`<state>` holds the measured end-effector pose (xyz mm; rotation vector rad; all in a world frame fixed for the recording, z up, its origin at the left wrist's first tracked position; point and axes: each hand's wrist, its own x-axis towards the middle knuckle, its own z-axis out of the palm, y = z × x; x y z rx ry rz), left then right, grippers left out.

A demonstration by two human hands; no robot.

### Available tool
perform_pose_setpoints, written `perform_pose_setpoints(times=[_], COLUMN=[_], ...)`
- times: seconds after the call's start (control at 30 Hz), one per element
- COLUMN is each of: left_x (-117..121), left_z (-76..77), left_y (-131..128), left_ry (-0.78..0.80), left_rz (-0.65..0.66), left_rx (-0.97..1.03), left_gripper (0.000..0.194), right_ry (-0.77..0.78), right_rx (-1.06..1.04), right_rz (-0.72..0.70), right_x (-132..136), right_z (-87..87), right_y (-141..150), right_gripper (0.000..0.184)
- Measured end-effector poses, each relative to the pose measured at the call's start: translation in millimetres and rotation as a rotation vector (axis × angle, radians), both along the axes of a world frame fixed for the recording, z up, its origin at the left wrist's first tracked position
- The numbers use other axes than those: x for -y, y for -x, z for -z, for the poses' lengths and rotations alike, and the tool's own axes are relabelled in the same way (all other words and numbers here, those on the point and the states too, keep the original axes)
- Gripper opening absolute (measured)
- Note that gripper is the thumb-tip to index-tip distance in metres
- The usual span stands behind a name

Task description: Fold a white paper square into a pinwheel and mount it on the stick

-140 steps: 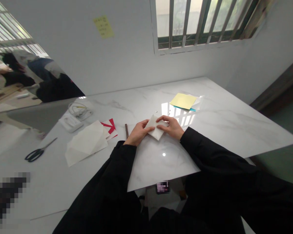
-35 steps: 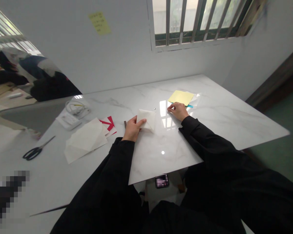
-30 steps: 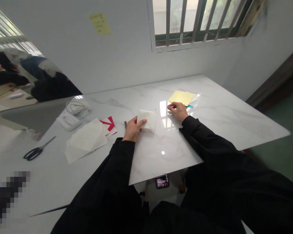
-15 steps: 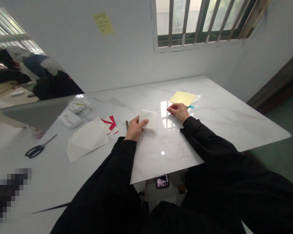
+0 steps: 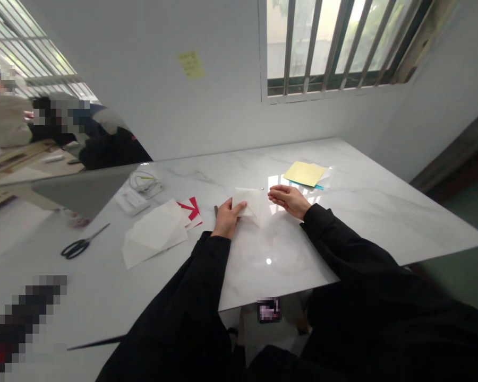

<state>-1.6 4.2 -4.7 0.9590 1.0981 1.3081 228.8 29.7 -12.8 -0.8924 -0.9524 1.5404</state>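
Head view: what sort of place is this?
Probably a craft workroom, perhaps a classroom: folded paper in the left hand, scissors on the table, and another person beyond.

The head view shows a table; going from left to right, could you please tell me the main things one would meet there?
Scissors, pale paper sheets, red-and-white paper, left hand, folded paper, right hand.

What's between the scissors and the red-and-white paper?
Loose cream paper sheets, seen in the head view. A short bare strip of tabletop separates them from the scissors.
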Motion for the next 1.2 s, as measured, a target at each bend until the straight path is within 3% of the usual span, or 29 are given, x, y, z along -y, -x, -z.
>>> perform_pose_setpoints(times=[0.13, 0.33, 0.57, 0.73, 0.83, 1.2], left_x=[0, -1, 1, 1, -3, -3], left_z=[0.7, 8.1, 4.9, 5.1, 11.0, 10.6], left_y=[-1, -1, -3, -2, 0, 4], left_ry=[-0.012, -0.066, -0.125, -0.120, -0.092, -0.099], left_rz=[-0.011, 0.040, 0.111, 0.158, 0.101, 0.180], left_rx=[0.038, -0.081, -0.299, -0.303, -0.259, -0.270], left_gripper=[0.053, 0.056, 0.055, 0.057, 0.057, 0.059], right_ry=[0.010, -0.016, -0.039, -0.171, -0.248, -0.312], right_rx=[0.019, 0.019, 0.130, 0.341, 0.423, 0.529], right_rz=[-0.042, -0.237, -0.089, -0.030, 0.019, 0.082], right_x=[7, 19, 19, 15, 12, 11], right_z=[-1.5, 1.1, 8.6, 12.9, 17.5, 21.4], right_y=[4, 23, 41, 40, 41, 41], right_gripper=[0.043, 0.043, 0.038, 0.029, 0.028, 0.023])
